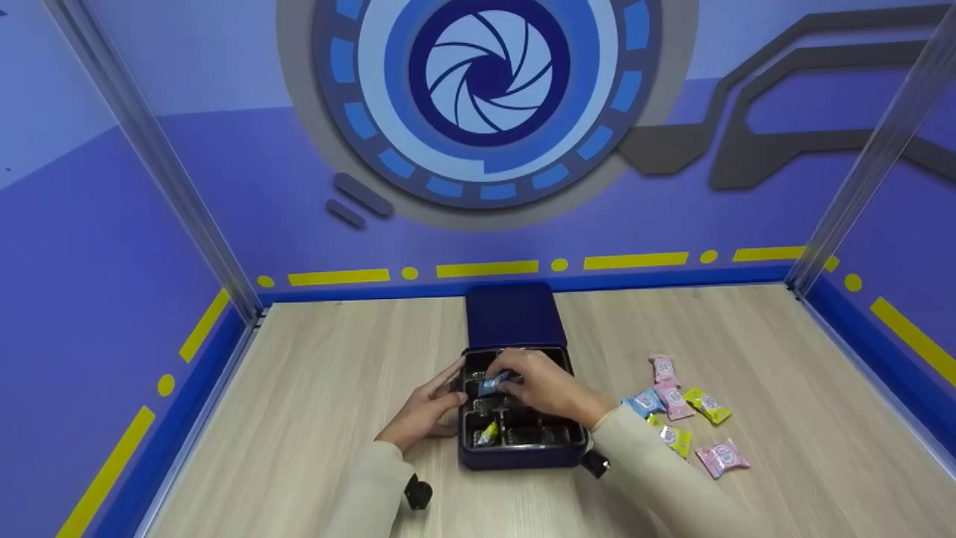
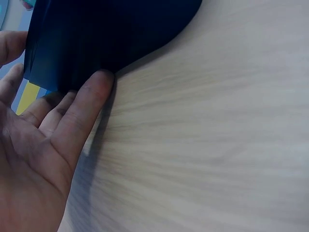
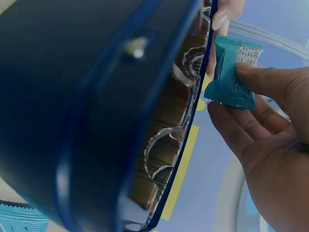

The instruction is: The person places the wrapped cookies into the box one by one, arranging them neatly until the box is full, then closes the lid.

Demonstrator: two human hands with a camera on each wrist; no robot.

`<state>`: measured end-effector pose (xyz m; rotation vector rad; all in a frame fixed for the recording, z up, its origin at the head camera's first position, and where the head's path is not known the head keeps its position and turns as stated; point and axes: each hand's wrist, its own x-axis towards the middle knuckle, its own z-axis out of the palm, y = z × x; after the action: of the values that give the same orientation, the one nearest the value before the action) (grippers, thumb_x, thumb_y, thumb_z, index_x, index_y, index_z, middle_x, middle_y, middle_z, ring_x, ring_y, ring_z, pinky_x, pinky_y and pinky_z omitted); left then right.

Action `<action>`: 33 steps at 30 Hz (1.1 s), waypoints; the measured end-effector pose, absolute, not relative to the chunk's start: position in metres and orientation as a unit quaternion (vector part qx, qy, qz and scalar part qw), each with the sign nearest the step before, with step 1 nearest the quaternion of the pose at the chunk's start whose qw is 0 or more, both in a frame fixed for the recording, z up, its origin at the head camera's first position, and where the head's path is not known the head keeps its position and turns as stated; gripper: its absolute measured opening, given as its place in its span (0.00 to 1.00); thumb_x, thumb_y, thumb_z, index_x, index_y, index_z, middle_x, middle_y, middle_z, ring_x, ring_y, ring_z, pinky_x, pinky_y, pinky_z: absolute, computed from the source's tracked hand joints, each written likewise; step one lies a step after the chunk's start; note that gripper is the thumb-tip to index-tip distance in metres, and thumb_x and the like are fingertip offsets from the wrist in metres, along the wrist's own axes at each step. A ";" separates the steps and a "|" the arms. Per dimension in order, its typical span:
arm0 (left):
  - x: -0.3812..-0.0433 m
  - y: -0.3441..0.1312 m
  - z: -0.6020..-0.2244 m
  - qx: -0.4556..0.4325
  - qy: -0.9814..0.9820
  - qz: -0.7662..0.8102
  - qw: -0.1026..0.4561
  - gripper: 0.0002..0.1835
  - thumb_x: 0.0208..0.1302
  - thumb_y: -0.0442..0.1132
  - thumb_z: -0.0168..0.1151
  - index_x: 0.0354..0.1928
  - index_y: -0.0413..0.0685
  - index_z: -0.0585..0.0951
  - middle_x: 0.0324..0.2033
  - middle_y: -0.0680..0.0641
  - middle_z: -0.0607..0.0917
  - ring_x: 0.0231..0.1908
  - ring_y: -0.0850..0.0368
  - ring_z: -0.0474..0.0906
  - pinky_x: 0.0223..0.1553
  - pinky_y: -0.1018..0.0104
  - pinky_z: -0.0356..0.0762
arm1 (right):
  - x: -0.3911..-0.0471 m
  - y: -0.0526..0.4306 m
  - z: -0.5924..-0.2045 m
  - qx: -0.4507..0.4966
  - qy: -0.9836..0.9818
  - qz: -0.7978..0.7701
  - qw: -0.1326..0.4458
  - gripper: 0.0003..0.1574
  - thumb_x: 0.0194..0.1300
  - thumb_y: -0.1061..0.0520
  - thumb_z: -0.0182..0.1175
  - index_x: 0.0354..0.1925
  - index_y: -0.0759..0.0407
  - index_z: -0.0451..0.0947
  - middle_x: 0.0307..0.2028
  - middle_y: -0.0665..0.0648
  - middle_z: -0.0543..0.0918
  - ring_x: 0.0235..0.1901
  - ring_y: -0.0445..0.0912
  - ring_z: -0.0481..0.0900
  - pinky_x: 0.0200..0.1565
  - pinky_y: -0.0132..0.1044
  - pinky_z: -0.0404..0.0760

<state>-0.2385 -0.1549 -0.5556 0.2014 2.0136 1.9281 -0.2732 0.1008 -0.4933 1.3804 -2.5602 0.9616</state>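
Observation:
Between thumb and fingertips my right hand [image 1: 541,382] pinches a blue wrapped candy [image 3: 234,72]; the head view has it over the left back part of a dark blue box [image 1: 515,457]. Clear dividers [image 3: 164,145] split the box inside into compartments. One yellow wrapped candy [image 1: 488,434] lies in the front left compartment. My left hand [image 1: 424,412] rests against the box's left side, thumb at the rim. Its fingers [image 2: 79,113] stretch fairly straight along the outer wall in the left wrist view.
Behind the box its dark blue lid [image 1: 515,317] lies folded back toward the wall. Several wrapped candies are scattered to the right: pink [image 1: 722,457], yellow [image 1: 707,404] and blue [image 1: 645,403]. Blue-purple panels [image 1: 418,246] enclose the wooden tabletop [image 1: 336,351] at the back and sides.

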 end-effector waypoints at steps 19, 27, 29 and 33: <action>-0.238 -0.155 -0.555 0.068 0.712 0.677 0.175 0.39 0.78 0.44 0.62 0.85 0.67 0.59 0.83 0.37 0.53 0.75 0.30 0.62 0.57 0.34 0.80 | -0.273 0.092 -0.499 0.446 -0.842 0.304 -0.003 0.13 0.70 0.70 0.68 0.50 0.58 0.87 0.48 0.51 0.87 0.52 0.44 0.84 0.56 0.41 0.84; -0.238 -0.155 -0.556 0.068 0.707 0.681 0.176 0.39 0.79 0.45 0.63 0.85 0.67 0.58 0.83 0.37 0.53 0.74 0.31 0.64 0.57 0.36 0.81 | -0.273 0.091 -0.499 0.450 -0.839 0.305 -0.004 0.11 0.70 0.69 0.68 0.48 0.57 0.87 0.46 0.51 0.87 0.49 0.42 0.84 0.54 0.39 0.85; -0.238 -0.155 -0.556 0.068 0.706 0.682 0.176 0.39 0.79 0.45 0.63 0.85 0.67 0.58 0.82 0.36 0.54 0.73 0.31 0.65 0.57 0.36 0.81 | -0.273 0.090 -0.499 0.453 -0.839 0.303 -0.007 0.11 0.70 0.69 0.68 0.48 0.57 0.87 0.45 0.51 0.87 0.49 0.42 0.84 0.54 0.39 0.85; -0.238 -0.155 -0.556 0.066 0.708 0.680 0.178 0.39 0.79 0.45 0.63 0.85 0.67 0.58 0.82 0.36 0.54 0.74 0.31 0.65 0.58 0.35 0.80 | -0.273 0.089 -0.501 0.455 -0.839 0.298 -0.012 0.11 0.71 0.69 0.68 0.48 0.58 0.88 0.45 0.51 0.87 0.49 0.43 0.84 0.54 0.38 0.85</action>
<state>-0.2380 -0.1547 -0.5560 0.1867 2.0020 1.9247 -0.2727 0.0891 -0.5008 1.4404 -2.6573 0.9424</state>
